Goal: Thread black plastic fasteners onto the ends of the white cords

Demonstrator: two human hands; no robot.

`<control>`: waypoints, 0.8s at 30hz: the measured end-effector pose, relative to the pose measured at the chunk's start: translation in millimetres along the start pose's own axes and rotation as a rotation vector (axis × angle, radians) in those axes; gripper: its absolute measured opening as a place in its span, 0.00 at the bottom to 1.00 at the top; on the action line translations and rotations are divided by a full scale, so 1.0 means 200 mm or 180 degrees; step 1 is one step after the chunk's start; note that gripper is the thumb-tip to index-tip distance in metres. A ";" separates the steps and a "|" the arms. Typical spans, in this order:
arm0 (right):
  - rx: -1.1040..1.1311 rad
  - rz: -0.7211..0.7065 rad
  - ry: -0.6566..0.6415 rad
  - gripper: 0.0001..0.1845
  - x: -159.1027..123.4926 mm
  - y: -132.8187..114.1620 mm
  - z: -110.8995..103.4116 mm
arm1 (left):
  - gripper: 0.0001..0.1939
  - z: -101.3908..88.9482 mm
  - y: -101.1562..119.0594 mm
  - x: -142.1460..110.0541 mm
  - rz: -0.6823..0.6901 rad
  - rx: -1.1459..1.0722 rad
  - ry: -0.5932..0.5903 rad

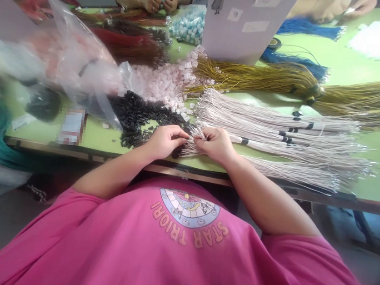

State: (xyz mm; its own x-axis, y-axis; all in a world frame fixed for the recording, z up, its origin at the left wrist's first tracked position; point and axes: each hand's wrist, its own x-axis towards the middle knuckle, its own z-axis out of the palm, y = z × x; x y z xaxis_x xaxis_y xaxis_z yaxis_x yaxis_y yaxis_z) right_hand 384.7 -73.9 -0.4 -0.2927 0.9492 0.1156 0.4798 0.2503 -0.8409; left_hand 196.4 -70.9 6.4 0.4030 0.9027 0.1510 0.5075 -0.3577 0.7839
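Note:
Near the table's front edge, my left hand point(166, 142) is closed in a pinch at the tips of the white wires; whatever its fingers hold is too small to make out. Facing it, my right hand point(219, 145) has thumb and fingers closed on a white wire by its end. Bundles of white wires point(269, 135), bound with black tape, stretch rightward under and behind that hand. Small black connector housings point(134, 113) lie spread in a loose pile just beyond my left hand. Behind them is a heap of pale pink connector housings point(169, 83).
Yellow-green wires point(286, 80) lie behind the white bundles. Plastic bags point(78, 65) and a pixelated flat object point(71, 126) are on the left. A grey divider point(239, 29) stands at the back. Across the table, a co-worker's hands point(160, 1) work beside a bag of blue-white pieces point(187, 25).

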 end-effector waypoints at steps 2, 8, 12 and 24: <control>0.0013 -0.0035 -0.0018 0.12 0.00 0.00 0.00 | 0.06 0.01 -0.01 0.00 -0.0044 -0.0018 0.0058; -0.0061 -0.0070 0.0039 0.14 0.00 0.00 0.02 | 0.06 0.03 -0.03 0.01 0.0141 0.0056 0.0103; -0.0018 -0.0036 -0.0093 0.13 0.00 0.01 0.01 | 0.06 0.03 -0.03 0.00 0.0443 0.0136 0.0076; 0.0787 0.0684 -0.0287 0.11 0.01 -0.03 -0.06 | 0.11 -0.38 -0.27 0.03 -0.0583 0.2203 -0.0437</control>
State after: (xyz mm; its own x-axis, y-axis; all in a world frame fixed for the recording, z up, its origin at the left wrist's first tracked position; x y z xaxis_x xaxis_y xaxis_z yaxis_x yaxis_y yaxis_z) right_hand 392.2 -71.8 11.2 -0.2840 0.9518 -0.1162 0.3265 -0.0179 -0.9450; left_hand 113.9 -27.4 10.1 0.3343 0.9406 -0.0587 0.9230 -0.3142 0.2220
